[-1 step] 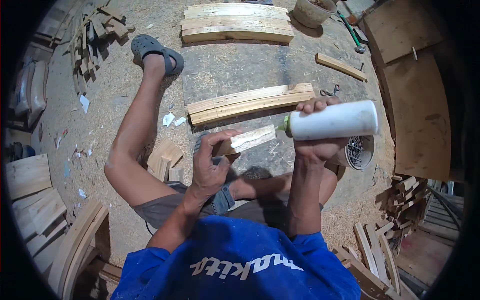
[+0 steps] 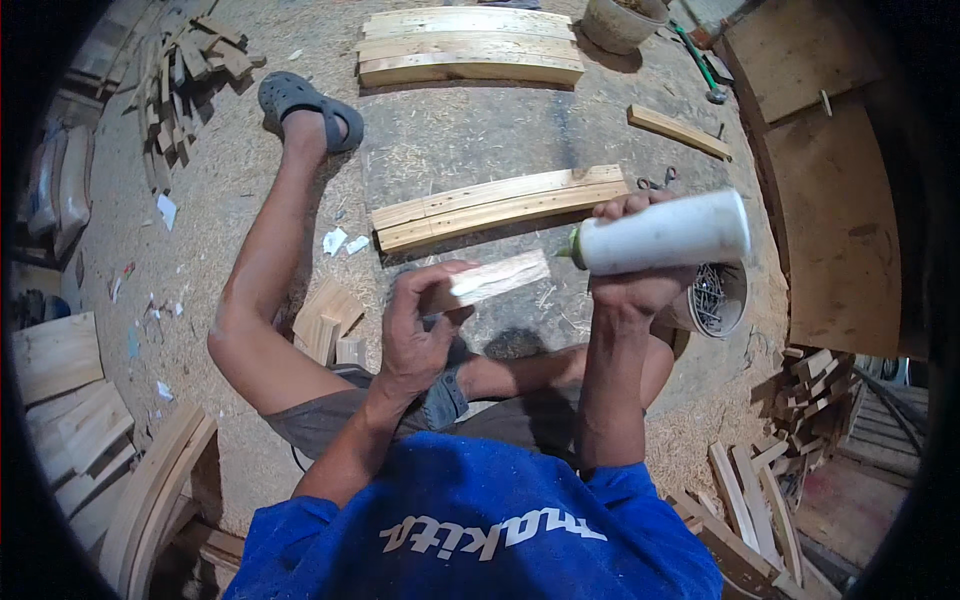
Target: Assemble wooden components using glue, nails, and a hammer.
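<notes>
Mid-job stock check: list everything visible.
Held block: one, pale, centre
Squeeze bottle: one, white, centre
Paired strips: two, pale, ahead
Stacked strips: several, pale, top
Lone strip: one, pale, upper right
Looped tool: one, dark, above bottle
Nail bucket: one, pale, below bottle
Tub: one, grey, top
Hammer: one, green, upper right
Offcut piles: two, brown, upper left, lower right
Boards: several, pale, left
Panels: two, brown, right
Scraps: several, white, left
Floor blocks: several, pale, left
Clogs: two, grey, upper left, centre
Left grip: one, bare, on block
Right grip: one, bare, on bottle
</notes>
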`<state>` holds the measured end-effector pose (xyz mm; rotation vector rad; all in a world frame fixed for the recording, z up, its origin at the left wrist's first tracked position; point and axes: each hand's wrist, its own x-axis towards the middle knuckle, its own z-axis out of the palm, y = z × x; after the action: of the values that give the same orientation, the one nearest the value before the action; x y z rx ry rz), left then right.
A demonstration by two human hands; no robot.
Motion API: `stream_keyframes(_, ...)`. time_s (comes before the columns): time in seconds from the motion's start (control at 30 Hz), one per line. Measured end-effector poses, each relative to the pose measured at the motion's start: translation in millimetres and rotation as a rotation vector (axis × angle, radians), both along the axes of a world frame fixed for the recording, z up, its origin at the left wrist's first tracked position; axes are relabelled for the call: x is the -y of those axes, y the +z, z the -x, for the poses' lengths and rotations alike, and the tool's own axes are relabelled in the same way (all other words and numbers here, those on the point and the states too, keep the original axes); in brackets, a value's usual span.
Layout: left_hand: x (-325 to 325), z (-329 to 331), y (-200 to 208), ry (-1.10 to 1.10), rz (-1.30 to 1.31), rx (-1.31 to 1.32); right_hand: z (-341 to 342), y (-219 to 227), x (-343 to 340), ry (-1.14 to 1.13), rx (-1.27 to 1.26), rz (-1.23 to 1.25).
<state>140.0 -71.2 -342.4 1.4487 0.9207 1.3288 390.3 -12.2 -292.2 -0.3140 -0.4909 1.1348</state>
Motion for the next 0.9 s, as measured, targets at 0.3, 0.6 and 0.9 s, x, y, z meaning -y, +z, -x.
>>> stream_keyframes(0.3,-15.4,23.6,15.6,0.097,0.312,-0.238,-190.7,-26.1,-92.2,0.384,2.332,0.722)
stream_keyframes(0.6,-29.7,15.4,35.8,0.153,0.032,-0.673,-226.9,-96.4,-79.0,0.457,3.175,0.924)
stream_keyframes(0.9,-40.0,6.0,51.8,0.004,-0.063,-0.693,-45.9,-1.7,-14.9,0.14,1.921,-0.141)
